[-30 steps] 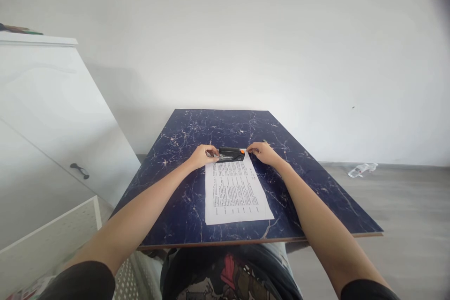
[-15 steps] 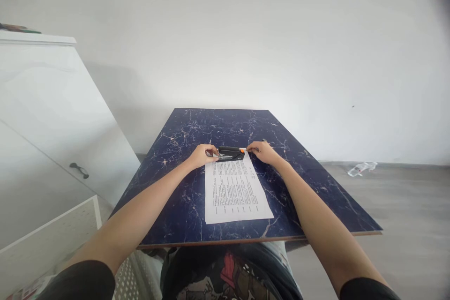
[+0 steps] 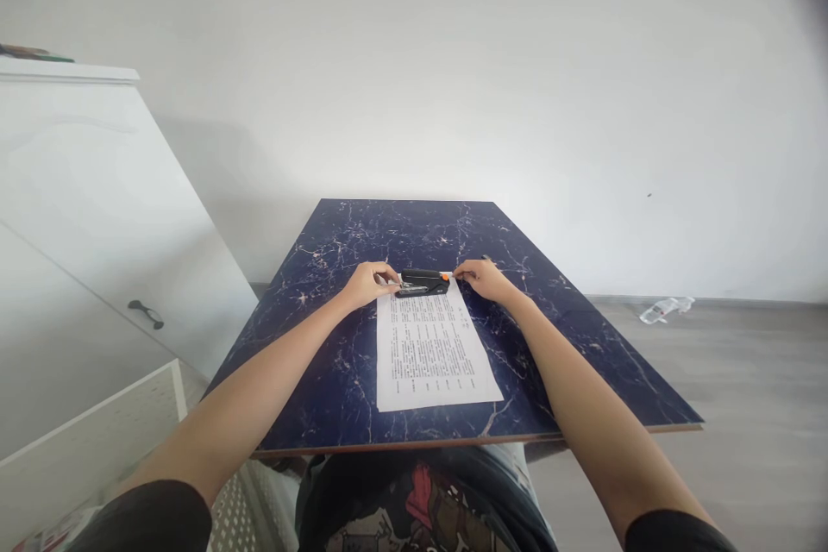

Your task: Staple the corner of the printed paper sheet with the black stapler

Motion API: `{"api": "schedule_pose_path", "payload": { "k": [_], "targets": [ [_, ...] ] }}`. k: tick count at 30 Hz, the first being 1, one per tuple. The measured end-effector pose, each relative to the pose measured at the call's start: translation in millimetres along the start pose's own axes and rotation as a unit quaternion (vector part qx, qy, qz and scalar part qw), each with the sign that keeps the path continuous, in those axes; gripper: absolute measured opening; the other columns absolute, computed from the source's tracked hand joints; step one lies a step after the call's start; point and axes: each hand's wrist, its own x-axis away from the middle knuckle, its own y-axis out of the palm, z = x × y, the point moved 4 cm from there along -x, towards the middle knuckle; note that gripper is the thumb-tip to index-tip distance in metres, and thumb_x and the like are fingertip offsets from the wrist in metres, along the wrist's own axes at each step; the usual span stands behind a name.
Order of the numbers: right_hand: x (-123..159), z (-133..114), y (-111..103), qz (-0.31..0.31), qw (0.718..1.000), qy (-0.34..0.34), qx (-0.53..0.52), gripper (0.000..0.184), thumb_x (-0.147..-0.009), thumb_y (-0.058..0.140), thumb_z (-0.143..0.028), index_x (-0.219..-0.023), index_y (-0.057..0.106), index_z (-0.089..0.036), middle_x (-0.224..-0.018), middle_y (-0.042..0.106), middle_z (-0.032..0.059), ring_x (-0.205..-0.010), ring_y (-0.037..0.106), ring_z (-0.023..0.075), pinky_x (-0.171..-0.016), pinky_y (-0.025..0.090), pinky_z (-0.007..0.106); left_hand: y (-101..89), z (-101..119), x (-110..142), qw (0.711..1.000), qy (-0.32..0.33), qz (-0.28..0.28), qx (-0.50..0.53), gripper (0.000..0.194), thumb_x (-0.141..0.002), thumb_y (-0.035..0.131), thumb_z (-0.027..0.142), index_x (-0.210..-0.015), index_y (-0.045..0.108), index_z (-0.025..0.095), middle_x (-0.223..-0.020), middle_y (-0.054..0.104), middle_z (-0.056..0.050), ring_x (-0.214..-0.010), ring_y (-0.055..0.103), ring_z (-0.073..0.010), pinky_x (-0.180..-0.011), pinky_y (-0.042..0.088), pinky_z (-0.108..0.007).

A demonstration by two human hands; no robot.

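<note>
The left hand [image 3: 366,285] curls at the nine-o'clock end of the stapler [image 3: 423,284], the right hand [image 3: 484,279] by the one-o'clock corner of the paper [image 3: 432,354]. Whether either's fingers pinch anything, I cannot tell.

Head-worn view, looking forward and down
The camera sits on the wearer's head, behind the near edge of the table [image 3: 414,228], and faces across it to the wall [image 3: 453,60]; the shirt [image 3: 414,509] fills the bottom middle (the wearer looks out over their own front), both hands, left hand [image 3: 370,285] and right hand [image 3: 479,278], fall near mid-frame, and the wall stands farther off.
</note>
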Motion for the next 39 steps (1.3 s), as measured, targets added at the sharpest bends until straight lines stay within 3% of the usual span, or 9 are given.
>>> {"api": "schedule_pose_path", "payload": {
  "k": [5,20,25,31,35,39],
  "targets": [
    [0,-3,-1,-0.002,1.0,0.002,0.005,0.044,-0.078,0.046,0.003,-0.097,0.078,-0.02,-0.096,0.079,0.0046,-0.09,0.073,0.0201,-0.089,0.054,0.031,1.5,-2,0,1.0,0.006,-0.006,-0.018,0.012,-0.075,0.081,0.027,-0.084,0.079,0.02,-0.082,0.077,-0.003,-0.072,0.066,-0.0143,-0.068,0.048,-0.026],
    [0,-8,-2,-0.006,1.0,0.005,0.012,0.044,-0.081,0.046,0.002,-0.098,0.079,-0.021,-0.099,0.078,0.0045,-0.091,0.072,0.02,-0.088,0.055,0.032,-1.2,6,3,0.998,0.031,-0.025,-0.049,0.01,-0.08,0.079,0.031,-0.084,0.08,0.022,-0.089,0.078,-0.004,-0.076,0.068,-0.0159,-0.073,0.05,-0.029],
    [0,-7,-2,-0.007,1.0,0.006,0.011,0.042,-0.081,0.047,0.0,-0.099,0.079,-0.02,-0.099,0.078,0.0052,-0.092,0.072,0.0207,-0.088,0.055,0.032,-6.2,5,3,0.995,0.044,-0.071,-0.05,0.015,-0.081,0.078,0.033,-0.09,0.081,0.022,-0.096,0.078,-0.005,-0.082,0.069,-0.0168,-0.075,0.051,-0.029],
    [2,-20,-8,0.013,0.999,0.028,-0.019,0.026,-0.095,0.054,-0.026,-0.107,0.077,-0.021,-0.104,0.078,0.0069,-0.088,0.07,0.0225,-0.086,0.054,0.037,-20.1,1,5,0.987,0.041,-0.151,-0.028,0.03,-0.082,0.075,0.029,-0.112,0.077,0.027,-0.115,0.076,-0.008,-0.099,0.071,-0.021,-0.09,0.054,-0.036],
    [2,-27,-7,0.008,0.995,0.041,-0.091,0.036,-0.095,0.06,-0.047,-0.115,0.075,-0.022,-0.099,0.077,0.0071,-0.083,0.067,0.0208,-0.078,0.054,0.034,-27.0,-2,7,0.985,0.037,-0.17,0.01,0.038,-0.084,0.067,0.019,-0.121,0.072,0.024,-0.119,0.075,-0.011,-0.111,0.07,-0.0232,-0.098,0.053,-0.04],
    [1,-33,3,-0.03,0.995,0.026,-0.091,0.043,-0.088,0.068,-0.052,-0.117,0.074,-0.02,-0.089,0.074,0.0056,-0.074,0.063,0.0185,-0.072,0.05,0.031,-24.0,-5,8,0.984,0.03,-0.174,0.021,0.039,-0.088,0.064,0.02,-0.127,0.068,0.024,-0.124,0.073,-0.011,-0.117,0.069,-0.0229,-0.101,0.052,-0.041]
  ]
}}
